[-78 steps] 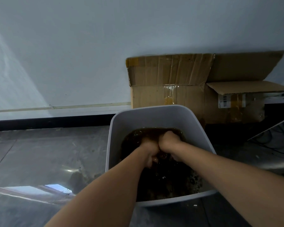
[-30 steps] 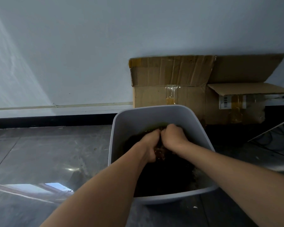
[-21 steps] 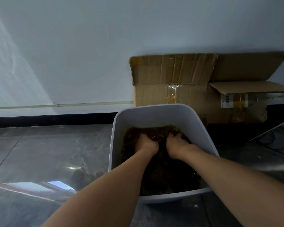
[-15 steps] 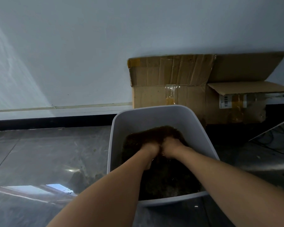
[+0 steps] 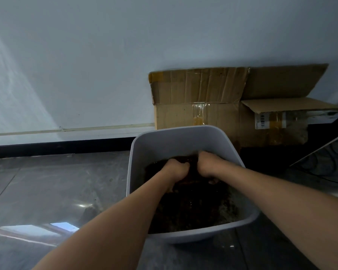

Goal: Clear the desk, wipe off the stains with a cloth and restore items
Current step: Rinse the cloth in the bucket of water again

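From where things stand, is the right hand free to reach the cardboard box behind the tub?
Probably not at once. The right hand is down in the white tub, clenched in the dark wet cloth alongside the left hand. The cardboard box stands past the far rim; nothing else blocks it.

Dim, bluish light overall. A pale diagonal wash of light crosses the wall (image 5: 47,75) at ten o'clock. The glossy floor (image 5: 47,191) throws a window glare at eight o'clock. Wide-angle bending shows at the edges; near forearms look soft.
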Demonstrator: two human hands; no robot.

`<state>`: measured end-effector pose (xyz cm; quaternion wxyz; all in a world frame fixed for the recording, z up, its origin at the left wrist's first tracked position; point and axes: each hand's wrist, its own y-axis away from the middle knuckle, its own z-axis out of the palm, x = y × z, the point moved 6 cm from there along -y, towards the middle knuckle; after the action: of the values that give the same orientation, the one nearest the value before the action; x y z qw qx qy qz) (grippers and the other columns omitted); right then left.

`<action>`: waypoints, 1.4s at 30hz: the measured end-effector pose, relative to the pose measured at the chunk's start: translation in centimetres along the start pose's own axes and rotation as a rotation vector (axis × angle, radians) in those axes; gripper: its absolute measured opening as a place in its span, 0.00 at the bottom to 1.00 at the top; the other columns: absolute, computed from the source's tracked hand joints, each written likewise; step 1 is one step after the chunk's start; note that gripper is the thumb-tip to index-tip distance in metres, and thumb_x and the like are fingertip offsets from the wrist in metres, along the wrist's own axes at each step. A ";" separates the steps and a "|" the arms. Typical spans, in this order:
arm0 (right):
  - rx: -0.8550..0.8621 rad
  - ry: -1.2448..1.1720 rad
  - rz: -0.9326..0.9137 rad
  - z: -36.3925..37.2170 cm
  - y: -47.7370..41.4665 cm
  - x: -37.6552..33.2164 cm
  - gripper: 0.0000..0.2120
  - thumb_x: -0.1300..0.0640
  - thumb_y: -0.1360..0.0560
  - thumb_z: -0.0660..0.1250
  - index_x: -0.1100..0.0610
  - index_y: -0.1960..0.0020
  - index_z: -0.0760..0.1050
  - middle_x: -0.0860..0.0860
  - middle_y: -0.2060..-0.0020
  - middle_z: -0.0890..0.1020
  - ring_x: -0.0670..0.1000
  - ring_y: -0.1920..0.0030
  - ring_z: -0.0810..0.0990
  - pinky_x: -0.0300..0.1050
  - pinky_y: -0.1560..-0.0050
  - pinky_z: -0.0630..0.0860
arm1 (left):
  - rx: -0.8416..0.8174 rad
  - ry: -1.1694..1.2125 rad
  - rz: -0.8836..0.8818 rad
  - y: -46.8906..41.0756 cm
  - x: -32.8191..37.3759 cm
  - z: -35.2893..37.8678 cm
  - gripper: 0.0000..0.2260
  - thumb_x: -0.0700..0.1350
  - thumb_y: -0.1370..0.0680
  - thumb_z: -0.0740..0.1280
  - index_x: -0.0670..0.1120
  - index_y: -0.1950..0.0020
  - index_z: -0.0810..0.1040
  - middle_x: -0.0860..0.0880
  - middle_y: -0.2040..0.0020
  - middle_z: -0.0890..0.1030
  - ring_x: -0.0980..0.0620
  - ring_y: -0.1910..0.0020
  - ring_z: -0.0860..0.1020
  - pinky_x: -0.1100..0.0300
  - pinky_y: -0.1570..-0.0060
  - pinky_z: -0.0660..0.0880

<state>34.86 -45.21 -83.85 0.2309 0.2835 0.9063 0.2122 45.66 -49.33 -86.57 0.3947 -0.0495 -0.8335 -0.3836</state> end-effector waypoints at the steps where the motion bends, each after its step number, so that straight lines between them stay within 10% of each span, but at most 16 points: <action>1: -0.089 0.030 -0.021 0.2 0.2 0.0 0.12 0.60 0.18 0.60 0.59 0.36 0.72 0.59 0.48 0.79 0.57 0.54 0.82 0.49 0.59 0.81 | 0.064 -0.232 0.101 -0.1 0.5 -0.8 0.13 0.46 0.19 0.62 0.40 0.39 0.77 0.43 0.46 0.81 0.45 0.48 0.79 0.57 0.50 0.75; 4: -0.266 0.095 -0.102 0.3 0.7 -0.2 0.21 0.58 0.19 0.61 0.57 0.27 0.64 0.60 0.29 0.64 0.54 0.49 0.79 0.45 0.52 0.81 | 0.025 -0.643 0.109 0.8 1.0 -1.7 0.21 0.51 0.19 0.59 0.42 0.29 0.71 0.38 0.27 0.68 0.38 0.30 0.69 0.47 0.29 0.66; 8: -0.274 0.521 -0.191 1.0 1.0 -0.1 0.35 0.59 0.21 0.63 0.56 0.20 0.47 0.61 0.22 0.38 0.64 0.24 0.57 0.54 0.26 0.64 | -0.118 -0.983 0.115 2.0 1.9 -0.9 0.39 0.64 0.24 0.65 0.47 0.20 0.56 0.41 0.20 0.46 0.36 0.22 0.47 0.38 0.24 0.51; 11: -0.249 0.594 -0.256 2.0 1.3 -0.2 0.33 0.65 0.22 0.65 0.58 0.21 0.56 0.60 0.21 0.45 0.64 0.26 0.62 0.55 0.27 0.65 | -0.165 -1.174 0.183 2.3 1.2 1.1 0.41 0.59 0.26 0.72 0.46 0.20 0.56 0.41 0.22 0.55 0.38 0.23 0.54 0.39 0.26 0.52; 14: -0.247 0.715 -0.309 3.2 1.5 -0.2 0.22 0.63 0.21 0.65 0.60 0.28 0.67 0.60 0.27 0.65 0.63 0.31 0.67 0.54 0.31 0.69 | -0.152 -1.127 0.205 2.2 0.2 1.9 0.24 0.46 0.21 0.69 0.45 0.27 0.67 0.42 0.30 0.70 0.40 0.31 0.69 0.41 0.30 0.65; 19: -0.066 1.094 -0.430 2.5 2.8 -0.9 0.18 0.50 0.20 0.63 0.53 0.32 0.72 0.54 0.30 0.70 0.58 0.28 0.61 0.58 0.29 0.57 | -0.179 -0.908 0.138 1.1 -1.2 0.7 0.11 0.44 0.21 0.66 0.44 0.39 0.76 0.42 0.40 0.79 0.44 0.43 0.78 0.51 0.41 0.76; 27: -0.250 -0.279 -0.017 -2.5 3.3 -1.2 0.09 0.54 0.18 0.60 0.59 0.49 0.74 0.56 0.63 0.79 0.52 0.67 0.77 0.46 0.66 0.72 | -0.410 0.324 -0.274 2.9 -0.5 0.7 0.08 0.44 0.17 0.60 0.41 0.50 0.74 0.45 0.69 0.77 0.53 0.71 0.77 0.66 0.76 0.74; 30: -0.257 -0.574 0.134 -2.2 3.9 -0.3 0.09 0.54 0.19 0.58 0.57 0.54 0.74 0.52 0.72 0.77 0.49 0.73 0.73 0.40 0.69 0.66 | -0.479 0.553 -0.139 4.2 1.8 0.2 0.09 0.38 0.18 0.62 0.36 0.40 0.76 0.39 0.55 0.82 0.48 0.59 0.82 0.57 0.55 0.83; 37: -0.502 -1.077 0.035 -1.4 6.4 -1.9 0.11 0.56 0.17 0.54 0.58 0.47 0.75 0.57 0.57 0.81 0.54 0.58 0.80 0.46 0.57 0.76 | -0.512 0.489 0.125 6.4 4.0 -0.3 0.16 0.33 0.25 0.71 0.37 0.38 0.78 0.36 0.40 0.82 0.40 0.40 0.81 0.44 0.37 0.76; 42: -0.705 -0.918 -0.156 -2.6 7.8 -1.1 0.19 0.66 0.28 0.59 0.63 0.38 0.72 0.61 0.48 0.81 0.57 0.47 0.81 0.49 0.44 0.75 | -0.212 0.103 0.381 6.8 5.0 -1.3 0.17 0.36 0.26 0.74 0.43 0.38 0.76 0.46 0.49 0.83 0.51 0.53 0.83 0.60 0.58 0.82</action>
<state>37.51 -40.72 -77.38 0.6955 0.1847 0.6063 0.3385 45.62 -46.53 -78.47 0.4949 -0.2276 -0.7428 -0.3893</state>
